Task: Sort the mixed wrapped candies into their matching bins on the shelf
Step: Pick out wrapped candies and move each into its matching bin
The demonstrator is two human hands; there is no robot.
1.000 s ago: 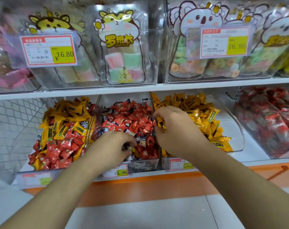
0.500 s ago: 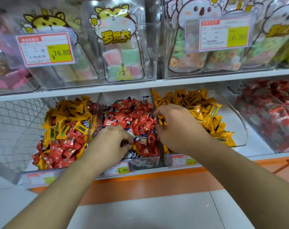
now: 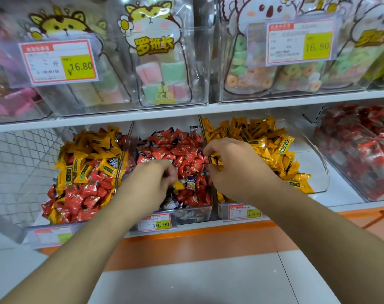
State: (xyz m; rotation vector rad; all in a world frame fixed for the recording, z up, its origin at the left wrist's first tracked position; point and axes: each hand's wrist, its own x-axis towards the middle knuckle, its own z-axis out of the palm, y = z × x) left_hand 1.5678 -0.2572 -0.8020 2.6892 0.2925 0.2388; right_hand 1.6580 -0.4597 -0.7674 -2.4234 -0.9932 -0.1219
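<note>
The left hand (image 3: 150,185) is curling its fingers over the front of the middle bin (image 3: 195,213), pinching a yellow candy (image 3: 178,184) among the red candies (image 3: 184,154). The right hand (image 3: 234,170) is gripping yellow wrappers (image 3: 216,160) at the divider wall, over the left edge of the right bin (image 3: 318,170). The left bin (image 3: 55,233) is holding red and yellow mixed. Open shelf (image 3: 344,191) is lying right of the yellow pile (image 3: 263,139).
</note>
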